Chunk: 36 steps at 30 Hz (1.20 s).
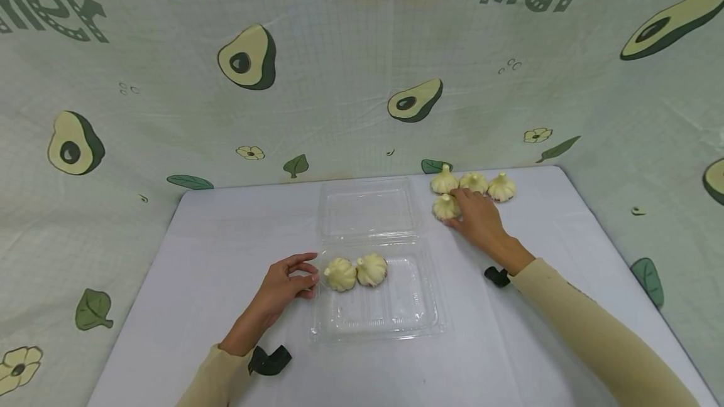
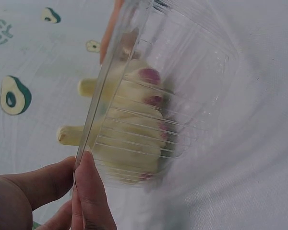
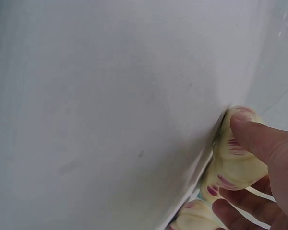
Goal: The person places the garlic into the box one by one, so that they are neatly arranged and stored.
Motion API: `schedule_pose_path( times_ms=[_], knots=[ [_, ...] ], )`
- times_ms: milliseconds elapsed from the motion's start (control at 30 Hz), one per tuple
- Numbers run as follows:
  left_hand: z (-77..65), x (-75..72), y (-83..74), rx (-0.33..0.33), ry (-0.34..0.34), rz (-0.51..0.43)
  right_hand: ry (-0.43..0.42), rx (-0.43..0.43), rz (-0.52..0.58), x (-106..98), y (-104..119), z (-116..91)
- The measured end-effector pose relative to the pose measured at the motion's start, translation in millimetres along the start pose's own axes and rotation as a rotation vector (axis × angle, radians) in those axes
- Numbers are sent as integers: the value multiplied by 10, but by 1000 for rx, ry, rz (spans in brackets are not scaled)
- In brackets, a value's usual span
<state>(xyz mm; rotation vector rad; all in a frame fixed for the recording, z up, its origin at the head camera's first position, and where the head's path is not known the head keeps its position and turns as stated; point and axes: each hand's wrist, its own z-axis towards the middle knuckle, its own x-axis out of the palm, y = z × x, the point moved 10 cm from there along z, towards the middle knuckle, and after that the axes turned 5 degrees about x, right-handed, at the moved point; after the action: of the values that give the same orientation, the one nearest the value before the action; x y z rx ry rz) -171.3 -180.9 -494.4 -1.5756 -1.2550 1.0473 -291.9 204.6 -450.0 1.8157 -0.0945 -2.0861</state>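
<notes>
Two garlic bulbs (image 1: 356, 272) lie side by side in the left part of a clear plastic clamshell box (image 1: 390, 325), whose lid (image 1: 367, 206) is folded back. My left hand (image 1: 290, 281) pinches the box's left rim between thumb and fingers, as the left wrist view shows close up. At the back right, my right hand (image 1: 479, 218) grips a garlic bulb (image 3: 237, 153), thumb on one side and fingers on the other. Three more garlic bulbs (image 1: 473, 182) stand in a row just behind it, partly covered by the fingers in the right wrist view.
A white cloth covers the table (image 1: 226, 237). Behind and beside it hangs a curtain (image 1: 339, 80) printed with avocados. Black straps (image 1: 271, 362) sit at both wrists. The row of bulbs is close to the table's back edge.
</notes>
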Motion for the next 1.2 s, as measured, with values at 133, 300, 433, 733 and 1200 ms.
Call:
schedule_pose_path(
  times_ms=[133,300,433,733,1200],
  knots=[
    [0,2,-6,2,5,-1,9,10,-5,-65,9,-34],
    [-5,7,-11,-1,9,0,-19,0,-4,-259,66,-108],
    [-2,9,-16,2,11,3,-48,-10,8,-430,137,-193],
    [8,5,-2,1,10,-5,-75,-101,29,-710,499,-426],
    [13,4,2,2,-1,14,-61,-298,94,-708,1144,-764]
  ],
)
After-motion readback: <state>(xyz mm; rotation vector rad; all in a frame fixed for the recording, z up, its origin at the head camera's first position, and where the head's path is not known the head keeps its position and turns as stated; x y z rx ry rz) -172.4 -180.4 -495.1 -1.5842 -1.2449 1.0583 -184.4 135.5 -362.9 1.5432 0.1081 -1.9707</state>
